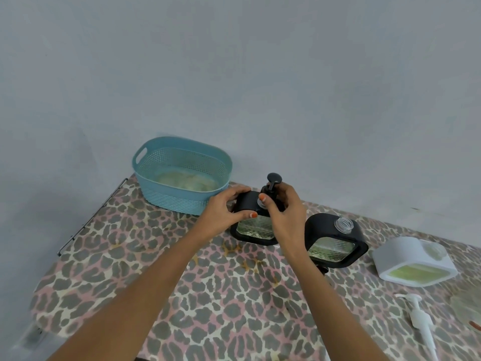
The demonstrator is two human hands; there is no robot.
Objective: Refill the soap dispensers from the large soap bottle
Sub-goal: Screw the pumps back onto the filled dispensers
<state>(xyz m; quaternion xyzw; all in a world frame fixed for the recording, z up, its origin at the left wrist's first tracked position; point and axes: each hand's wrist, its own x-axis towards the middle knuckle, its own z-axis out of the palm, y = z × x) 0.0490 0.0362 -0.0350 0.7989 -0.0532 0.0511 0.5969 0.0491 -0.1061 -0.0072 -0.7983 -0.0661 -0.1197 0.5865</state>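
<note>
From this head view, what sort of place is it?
Probably a home utility corner, not a lab: leopard-print tablecloth against a bare wall, a blue plastic basket, and refillable soap dispensers.

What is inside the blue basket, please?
Something pale and yellowish lies on the bottom of the basket; what it is cannot be told. The near wall hides the front of the bottom.

We see a leopard-print table [208,295] w/ a blue basket [177,199] back left, black dispenser [256,234] mid, second black dispenser [335,246] beside it, white dispenser [413,264] & white pump [423,324] at right.
</note>
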